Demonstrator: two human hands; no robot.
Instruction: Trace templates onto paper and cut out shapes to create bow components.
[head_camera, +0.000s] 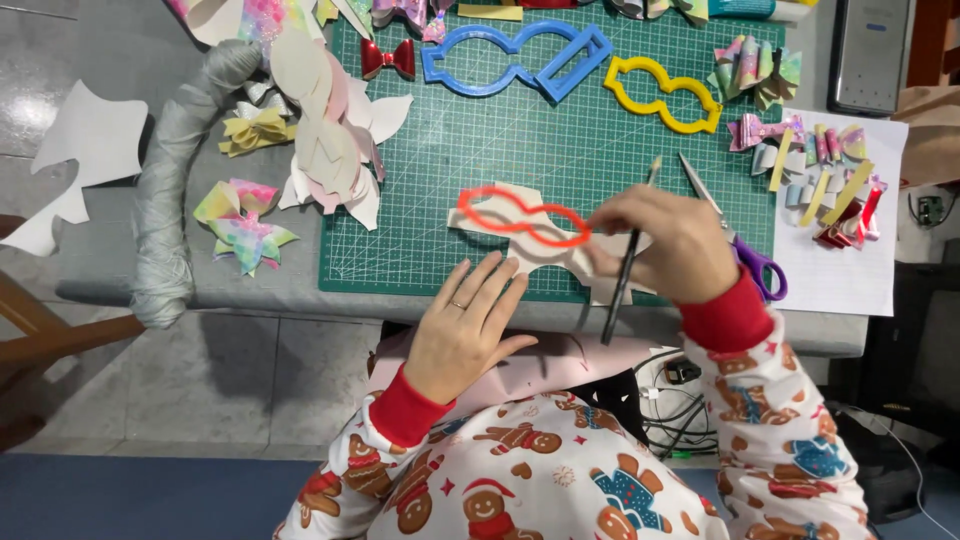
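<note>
A red bow-shaped stencil (520, 222) lies on a pale cut-out sheet (545, 258) near the front edge of the green cutting mat (560, 150). My right hand (665, 240) pinches the stencil's right end and also holds a dark pen (628, 262) upright between the fingers. My left hand (468, 325) rests flat with fingers spread at the mat's front edge, fingertips touching the sheet just below the stencil.
A blue stencil (515, 58) and a yellow stencil (662, 95) lie at the mat's back. Purple-handled scissors (745, 250) sit to the right. Pale bow cut-outs (335, 130), a grey wrapped hoop (175, 180), finished bows (243, 225) and ribbon pieces on white paper (845, 260) surround the mat.
</note>
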